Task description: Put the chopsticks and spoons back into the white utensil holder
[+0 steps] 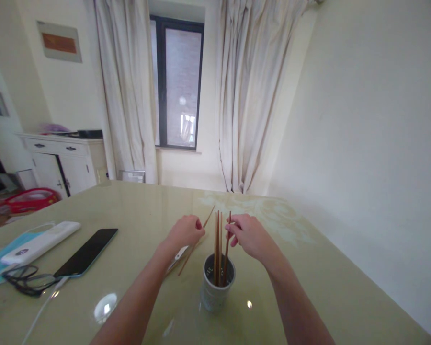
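A grey cylindrical chopstick holder [215,299] stands upright on the table, with several wooden chopsticks [218,249] standing in it. My right hand [249,235] is closed in a pinch on the upper part of a dark chopstick [226,258], whose lower end is inside the holder. To the left, my left hand [187,231] grips another chopstick [187,262], held slanted above the table outside the holder. Beneath that hand lies a pale, slim object [180,253] with more thin sticks by it; my arm and hand partly cover them.
On the left of the glossy table [136,211] lie a black-screened phone [88,251], a white power bank [41,242], dark-framed glasses [30,282], a blue mask [12,251] and a white cable [43,311]. A wall [362,143] runs along the table's right side.
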Demonstrator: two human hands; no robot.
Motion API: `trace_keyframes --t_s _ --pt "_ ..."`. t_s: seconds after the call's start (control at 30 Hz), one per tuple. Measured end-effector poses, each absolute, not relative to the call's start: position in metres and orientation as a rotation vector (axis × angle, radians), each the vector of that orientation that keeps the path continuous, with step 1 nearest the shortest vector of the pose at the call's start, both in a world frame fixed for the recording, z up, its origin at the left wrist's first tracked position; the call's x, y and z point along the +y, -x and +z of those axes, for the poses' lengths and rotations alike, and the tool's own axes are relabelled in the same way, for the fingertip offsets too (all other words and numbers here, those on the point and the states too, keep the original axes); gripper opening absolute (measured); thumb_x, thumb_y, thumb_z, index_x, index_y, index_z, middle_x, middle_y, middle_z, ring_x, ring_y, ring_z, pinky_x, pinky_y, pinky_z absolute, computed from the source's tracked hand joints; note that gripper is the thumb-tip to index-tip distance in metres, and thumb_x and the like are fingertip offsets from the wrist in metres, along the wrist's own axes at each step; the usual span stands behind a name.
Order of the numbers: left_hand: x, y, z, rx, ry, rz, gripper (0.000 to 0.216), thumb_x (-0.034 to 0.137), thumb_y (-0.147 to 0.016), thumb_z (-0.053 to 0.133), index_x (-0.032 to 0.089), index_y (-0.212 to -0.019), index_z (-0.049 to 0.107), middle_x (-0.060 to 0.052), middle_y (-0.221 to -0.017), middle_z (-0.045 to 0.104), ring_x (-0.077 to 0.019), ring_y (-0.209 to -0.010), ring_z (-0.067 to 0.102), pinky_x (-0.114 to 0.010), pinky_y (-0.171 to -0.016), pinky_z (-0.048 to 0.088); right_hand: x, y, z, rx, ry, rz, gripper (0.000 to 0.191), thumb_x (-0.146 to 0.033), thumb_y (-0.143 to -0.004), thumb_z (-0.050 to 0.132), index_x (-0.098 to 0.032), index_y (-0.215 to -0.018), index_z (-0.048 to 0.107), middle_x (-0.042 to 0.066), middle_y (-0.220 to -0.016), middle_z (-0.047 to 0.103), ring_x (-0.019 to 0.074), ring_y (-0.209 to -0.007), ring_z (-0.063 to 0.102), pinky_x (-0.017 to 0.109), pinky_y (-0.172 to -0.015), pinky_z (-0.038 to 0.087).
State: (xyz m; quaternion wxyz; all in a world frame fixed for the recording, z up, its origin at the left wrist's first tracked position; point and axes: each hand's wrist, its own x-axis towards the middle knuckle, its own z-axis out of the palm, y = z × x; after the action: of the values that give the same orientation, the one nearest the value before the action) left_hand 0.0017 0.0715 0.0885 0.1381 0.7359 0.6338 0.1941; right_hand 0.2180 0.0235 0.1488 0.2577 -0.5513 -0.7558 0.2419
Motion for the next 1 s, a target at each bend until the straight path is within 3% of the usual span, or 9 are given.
trace_keyframes --t_s 0.1,0.2,0.27,0.37,0.57,0.7,0.83,0.9,1.0 --pt "0.070 0.008 0.104 1.708 -2.069 0.776 0.013 0.023 -0.083 0.063 0.017 -0.080 0.074 -0.007 -0.082 0.080 -0.0203 -0.076 0.073 -0.028 -0.068 0.049 0.022 -0.217 0.149 -2.048 1.511 0.728 0.022 -0.018 -0.098 0.056 -0.018 -0.081 0.070 0.004 -0.080 0.080 0.0144 -0.061 0.076 0.021 -0.056 0.047" --pt "0.061 0.011 0.125 1.555 -1.988 1.114 0.014 0.028 -0.086 0.063 0.017 -0.083 0.071 -0.006 -0.082 0.079 -0.0190 -0.074 0.071 -0.028 -0.067 0.049 0.018 -0.218 0.154 -2.082 1.545 0.636 0.022 -0.030 -0.098 0.064 -0.018 -0.084 0.076 0.005 -0.078 0.080 0.0172 -0.065 0.076 0.024 -0.061 0.048" --pt "0.049 0.008 0.140 1.390 -1.936 1.341 0.020 0.036 -0.090 0.064 0.017 -0.087 0.070 -0.005 -0.082 0.077 -0.0170 -0.071 0.067 -0.027 -0.064 0.047 0.014 -0.219 0.160 -1.995 1.529 0.493 0.024 -0.041 -0.095 0.070 -0.018 -0.097 0.078 0.007 -0.082 0.081 0.0191 -0.067 0.075 0.027 -0.065 0.050" --pt "0.023 -0.005 0.163 1.122 -1.929 1.468 0.026 0.044 -0.092 0.068 0.018 -0.092 0.071 -0.001 -0.078 0.072 -0.0133 -0.064 0.059 -0.024 -0.059 0.042 0.005 -0.218 0.171 -1.760 1.261 0.498 0.044 -0.051 -0.095 0.070 -0.020 -0.126 0.071 0.007 -0.097 0.081 0.0190 -0.071 0.074 0.027 -0.062 0.051" --pt "-0.010 -0.029 0.179 0.820 -1.860 1.362 0.025 0.044 -0.094 0.071 0.019 -0.092 0.071 -0.001 -0.081 0.072 -0.0135 -0.073 0.062 -0.025 -0.067 0.048 -0.014 -0.211 0.184 -1.612 0.781 0.791 0.028 -0.047 -0.099 0.067 -0.019 -0.097 0.072 0.001 -0.076 0.072 0.0146 -0.065 0.068 0.022 -0.052 0.051" --pt "-0.005 -0.029 0.177 0.722 -1.827 1.322 0.027 0.045 -0.097 0.067 0.019 -0.093 0.070 -0.001 -0.084 0.072 -0.0135 -0.074 0.063 -0.025 -0.070 0.050 -0.018 -0.211 0.186 -1.579 0.750 0.796 0.024 -0.044 -0.099 0.069 -0.020 -0.097 0.070 0.001 -0.078 0.071 0.0155 -0.071 0.069 0.022 -0.055 0.055" --pt "0.016 -0.022 0.161 1.041 -2.014 1.191 0.039 0.046 -0.105 0.050 0.018 -0.085 0.069 -0.003 -0.079 0.072 -0.0154 -0.073 0.064 -0.026 -0.068 0.049 -0.017 -0.221 0.188 -1.550 0.830 0.669 0.026 -0.046 -0.097 0.070 -0.020 -0.092 0.068 0.002 -0.078 0.071 0.0161 -0.071 0.070 0.023 -0.055 0.055" --pt "0.029 -0.019 0.144 1.402 -2.203 0.936 0.031 0.037 -0.104 0.051 0.018 -0.088 0.071 -0.006 -0.087 0.076 -0.0198 -0.083 0.070 -0.030 -0.075 0.052 -0.016 -0.227 0.189 -1.582 0.920 0.587 0.025 -0.046 -0.096 0.070 -0.021 -0.097 0.068 0.002 -0.079 0.072 0.0164 -0.069 0.071 0.024 -0.058 0.055" --pt "0.044 -0.016 0.112 1.865 -2.357 0.232 0.016 0.022 -0.095 0.061 0.018 -0.102 0.075 -0.015 -0.110 0.078 -0.0292 -0.106 0.074 -0.038 -0.088 0.054 -0.012 -0.231 0.186 -1.690 1.071 0.518 0.020 -0.041 -0.095 0.068 -0.022 -0.100 0.067 0.001 -0.077 0.074 0.0174 -0.067 0.072 0.027 -0.060 0.055"
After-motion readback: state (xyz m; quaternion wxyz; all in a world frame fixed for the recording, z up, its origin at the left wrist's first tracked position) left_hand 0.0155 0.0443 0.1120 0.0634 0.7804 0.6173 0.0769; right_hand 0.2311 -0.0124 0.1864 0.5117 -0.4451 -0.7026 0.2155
